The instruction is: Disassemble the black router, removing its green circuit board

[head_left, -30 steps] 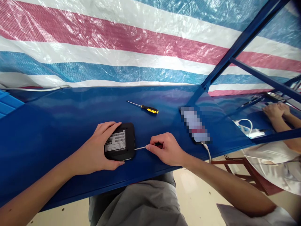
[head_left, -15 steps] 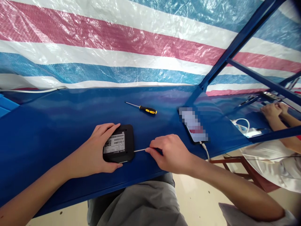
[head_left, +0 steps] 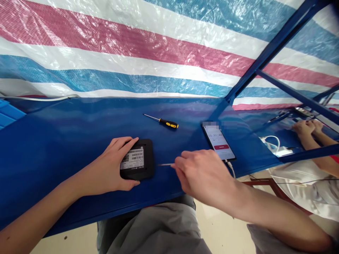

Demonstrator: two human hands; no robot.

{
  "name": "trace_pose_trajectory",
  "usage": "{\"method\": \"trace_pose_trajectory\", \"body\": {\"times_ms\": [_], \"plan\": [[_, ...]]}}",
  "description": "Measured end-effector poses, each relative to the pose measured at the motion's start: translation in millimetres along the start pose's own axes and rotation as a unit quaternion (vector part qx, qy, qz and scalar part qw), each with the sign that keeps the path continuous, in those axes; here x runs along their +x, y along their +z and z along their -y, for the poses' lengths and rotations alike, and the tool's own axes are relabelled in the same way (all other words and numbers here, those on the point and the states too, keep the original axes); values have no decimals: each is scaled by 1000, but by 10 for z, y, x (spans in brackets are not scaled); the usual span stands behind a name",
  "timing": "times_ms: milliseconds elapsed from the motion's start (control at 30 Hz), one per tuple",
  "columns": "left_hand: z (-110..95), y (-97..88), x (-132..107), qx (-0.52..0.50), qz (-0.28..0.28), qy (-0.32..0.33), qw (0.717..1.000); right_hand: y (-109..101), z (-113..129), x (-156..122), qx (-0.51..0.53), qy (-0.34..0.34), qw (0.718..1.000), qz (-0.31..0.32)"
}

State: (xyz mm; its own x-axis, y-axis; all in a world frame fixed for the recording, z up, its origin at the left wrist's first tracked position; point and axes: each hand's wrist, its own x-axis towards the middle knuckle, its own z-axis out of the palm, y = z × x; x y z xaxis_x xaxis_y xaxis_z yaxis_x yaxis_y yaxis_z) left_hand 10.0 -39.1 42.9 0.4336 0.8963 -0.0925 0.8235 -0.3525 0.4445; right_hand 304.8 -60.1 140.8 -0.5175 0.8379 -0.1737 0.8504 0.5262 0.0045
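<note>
The left hand (head_left: 111, 169) grips a small black box (head_left: 137, 159), label side up, pressing it flat on the blue table (head_left: 66, 141) near the front edge. The right hand (head_left: 203, 173), fingers closed, pinches a thin screwdriver (head_left: 165, 164) whose metal shaft points at the box's right side, tip just apart from it. A second, yellow-handled screwdriver (head_left: 162, 121) lies farther back on the table. A phone (head_left: 219, 141) with a lit screen rests to the right, cable attached. Another person's hands (head_left: 308, 127) work at the far right.
</note>
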Motion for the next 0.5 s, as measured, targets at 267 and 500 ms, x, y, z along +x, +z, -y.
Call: {"method": "trace_pose_trajectory", "body": {"times_ms": [267,500], "plan": [[-13,-64,-82,31,24,-47,998,127,-223,-106,86,49,993,-59],[151,-164,-119,-10,25,-22,999,352,-295,-67,209,22,974,-81]]}}
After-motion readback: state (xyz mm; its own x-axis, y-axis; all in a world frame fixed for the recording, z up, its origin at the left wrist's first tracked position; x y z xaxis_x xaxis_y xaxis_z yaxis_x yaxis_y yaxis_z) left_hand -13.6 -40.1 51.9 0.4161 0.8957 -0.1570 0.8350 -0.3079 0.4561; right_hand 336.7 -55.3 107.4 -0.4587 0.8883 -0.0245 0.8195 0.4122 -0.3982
